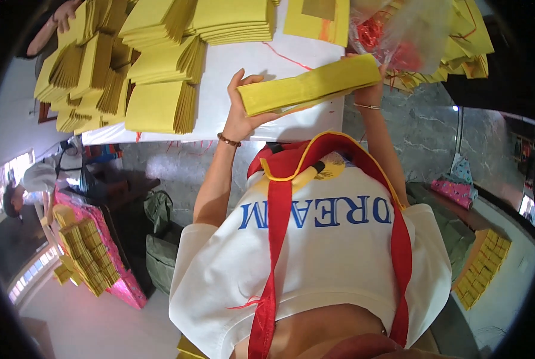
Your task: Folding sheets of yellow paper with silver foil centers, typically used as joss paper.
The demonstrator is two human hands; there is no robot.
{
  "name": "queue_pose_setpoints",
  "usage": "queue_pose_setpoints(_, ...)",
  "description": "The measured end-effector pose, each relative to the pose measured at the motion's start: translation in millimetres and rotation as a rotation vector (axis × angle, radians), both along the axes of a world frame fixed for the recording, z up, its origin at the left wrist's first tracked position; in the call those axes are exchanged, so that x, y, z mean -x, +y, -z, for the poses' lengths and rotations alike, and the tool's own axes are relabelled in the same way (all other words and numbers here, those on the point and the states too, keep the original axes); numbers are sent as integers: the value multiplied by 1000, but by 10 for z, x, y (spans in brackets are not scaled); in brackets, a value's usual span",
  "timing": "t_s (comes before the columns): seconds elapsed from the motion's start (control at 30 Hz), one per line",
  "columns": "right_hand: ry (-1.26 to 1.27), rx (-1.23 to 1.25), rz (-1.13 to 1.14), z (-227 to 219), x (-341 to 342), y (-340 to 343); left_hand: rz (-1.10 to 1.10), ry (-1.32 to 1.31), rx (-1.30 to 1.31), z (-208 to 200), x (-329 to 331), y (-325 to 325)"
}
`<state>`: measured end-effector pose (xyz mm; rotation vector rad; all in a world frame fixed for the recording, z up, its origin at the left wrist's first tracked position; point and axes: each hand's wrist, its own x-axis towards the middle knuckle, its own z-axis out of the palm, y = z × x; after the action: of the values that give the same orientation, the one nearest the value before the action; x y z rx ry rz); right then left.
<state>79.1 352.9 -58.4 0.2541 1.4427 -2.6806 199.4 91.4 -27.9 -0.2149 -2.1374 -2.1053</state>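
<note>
While left hand (243, 113) and right hand (370, 94) grip a yellow stack (310, 85) between them, uneven pressure might splay it. Counter (219, 75) beneath.

And here it is, 1 line of print, big and bold, right across the wearer's white shirt (339, 257): blue lettering (339, 214), all capitals, serifs on the strokes, 5 letters making 1 English word! It's standing on its head from this camera, tops of the letters pointing down toward the collar. And look, 2 red straps in the picture! The left strap (279, 218) cuts straight through the word, leaving 1 letter on its outer side, while the right strap (402, 263) runs close by the far end. Clear blue on white, and that's the only legible wording on show.
</note>
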Motion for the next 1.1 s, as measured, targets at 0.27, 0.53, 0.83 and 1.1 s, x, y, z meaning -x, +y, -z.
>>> queue_pose_setpoints(0.27,-21,30,55,82,66,69,-19,-19,-134,129,72,92)
queue_pose_setpoints(0.53,94,3,-163,-95,24,50,-50,77,92,79,30,-17)
queue_pose_setpoints(0.83,-27,57,-136,-293,-24,60,-95,167,39,35,91,85)
queue_pose_setpoints(1.1,-29,65,-111,-106,93,96,-121,35,59,209,-12,106)
